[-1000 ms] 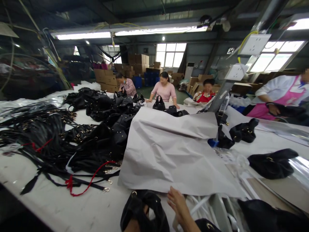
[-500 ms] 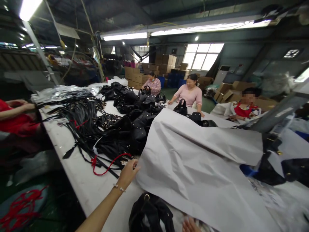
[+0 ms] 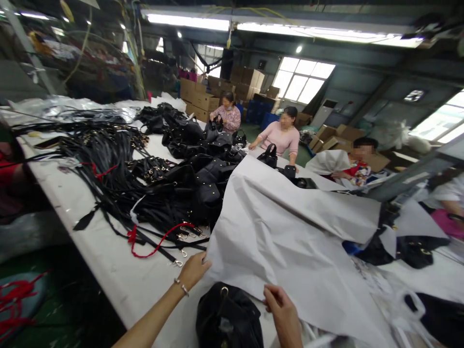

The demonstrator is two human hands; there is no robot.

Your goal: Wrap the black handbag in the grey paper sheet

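Observation:
A large creased white sheet [image 3: 253, 232] lies spread across the right half of the table. My left hand [image 3: 194, 271], with a bracelet on its wrist, pinches the sheet's left edge. At the sheet's near edge is my right hand [image 3: 284, 311], its fingers curled together; whether anything is between them is hidden. Between my two hands a black drawstring bag [image 3: 229, 316] with gold eyelets stands on the table. Just beyond my left hand lie black straps [image 3: 145, 212] with gold clasps, and a red cord [image 3: 159, 249].
Black bags [image 3: 206, 179] are heaped in the middle of the white table [image 3: 90, 241]. Clear plastic bags [image 3: 72, 111] lie at the far left. Several co-workers [image 3: 281, 133] sit along the far and right sides. A slanted metal post [image 3: 409, 176] rises at right.
My right hand has come up from the bottom edge to the sheet's near edge. My left hand stays at the sheet. The view has shifted right and down.

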